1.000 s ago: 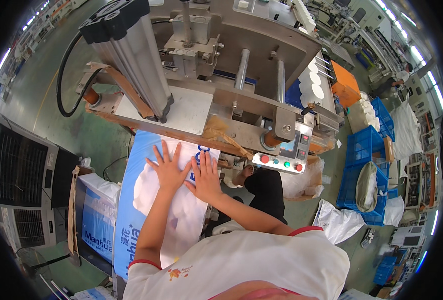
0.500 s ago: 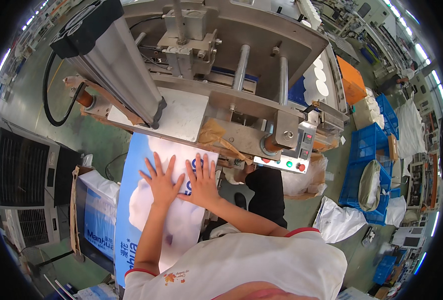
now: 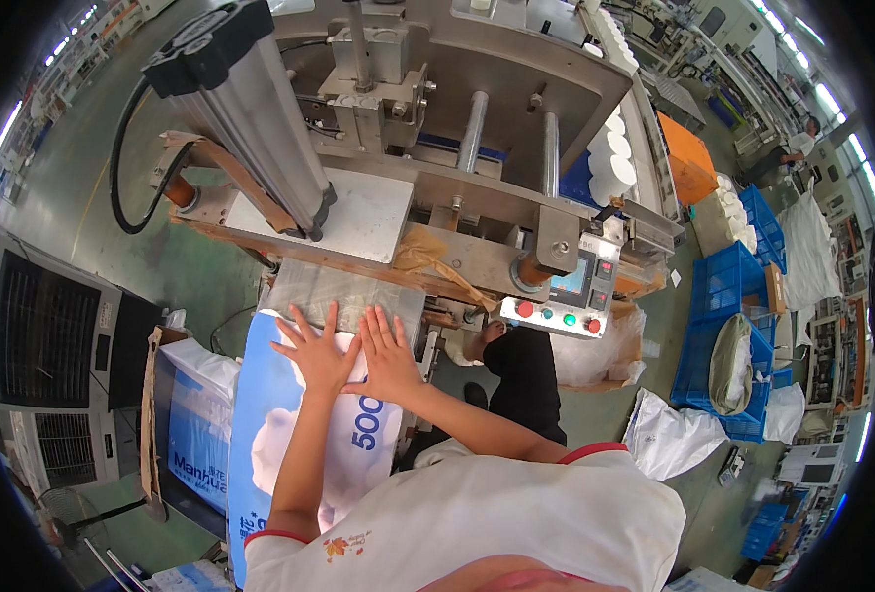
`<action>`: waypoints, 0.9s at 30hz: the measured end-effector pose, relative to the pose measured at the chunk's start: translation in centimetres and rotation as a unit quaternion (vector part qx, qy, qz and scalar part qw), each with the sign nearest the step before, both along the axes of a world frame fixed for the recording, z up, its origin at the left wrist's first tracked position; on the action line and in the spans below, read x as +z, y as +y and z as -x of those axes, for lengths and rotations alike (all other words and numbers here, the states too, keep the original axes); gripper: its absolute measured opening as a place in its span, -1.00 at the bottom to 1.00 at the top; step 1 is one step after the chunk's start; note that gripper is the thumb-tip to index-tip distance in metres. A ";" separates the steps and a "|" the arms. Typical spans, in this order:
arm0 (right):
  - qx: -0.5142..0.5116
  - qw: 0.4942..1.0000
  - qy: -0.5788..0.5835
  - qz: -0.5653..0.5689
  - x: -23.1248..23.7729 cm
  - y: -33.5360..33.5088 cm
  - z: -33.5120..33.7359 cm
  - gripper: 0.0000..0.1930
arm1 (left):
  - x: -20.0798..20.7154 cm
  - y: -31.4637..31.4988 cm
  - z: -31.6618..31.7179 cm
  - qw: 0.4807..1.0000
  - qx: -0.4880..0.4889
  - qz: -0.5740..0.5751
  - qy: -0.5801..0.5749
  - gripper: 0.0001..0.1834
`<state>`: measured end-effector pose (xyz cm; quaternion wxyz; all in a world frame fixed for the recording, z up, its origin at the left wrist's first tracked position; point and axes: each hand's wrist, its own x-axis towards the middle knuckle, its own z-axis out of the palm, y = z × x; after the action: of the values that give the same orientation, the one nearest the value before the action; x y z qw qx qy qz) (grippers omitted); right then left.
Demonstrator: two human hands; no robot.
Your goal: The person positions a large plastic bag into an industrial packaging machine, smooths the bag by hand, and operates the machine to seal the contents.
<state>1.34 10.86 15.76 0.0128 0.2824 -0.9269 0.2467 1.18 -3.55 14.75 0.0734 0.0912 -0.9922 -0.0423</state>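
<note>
A large blue and white printed plastic pack (image 3: 289, 419) lies lengthwise before me, its near end partly hidden by my shirt and left arm. My left hand (image 3: 317, 357) rests palm down at the pack's far edge, with its fingers spread wide. Beside it, thumbs nearly touching, my right hand (image 3: 390, 357) is flat with fingers stretched out and close together. Neither hand grips anything. Both sets of fingertips reach the pack's far edge, next to a bare metal bed (image 3: 358, 288) under the machine's front plate (image 3: 368, 222).
The machine's slanted metal cylinder (image 3: 250, 128) rises above the bed. A control panel (image 3: 556, 317) with coloured buttons faces me at the right. An open carton (image 3: 151, 424) of similar packs stands left. Blue crates (image 3: 719, 340) and white sacks (image 3: 669, 434) are farther right.
The pack has slid toward me, out from under the machine's front, uncovering the metal bed. My hands stay flat in nearly the same place, now at its far edge.
</note>
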 end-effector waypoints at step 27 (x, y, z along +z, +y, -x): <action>-0.108 0.856 -0.396 0.314 -7.8 5.7 -7.0 -0.32 | -1.5 3.4 -11.4 0.995 -0.070 -0.026 0.061 -0.24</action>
<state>8.35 16.58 7.99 -0.2405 0.0400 -0.7518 0.6127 12.62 -0.18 13.24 0.1287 0.0209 -0.9884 -0.0784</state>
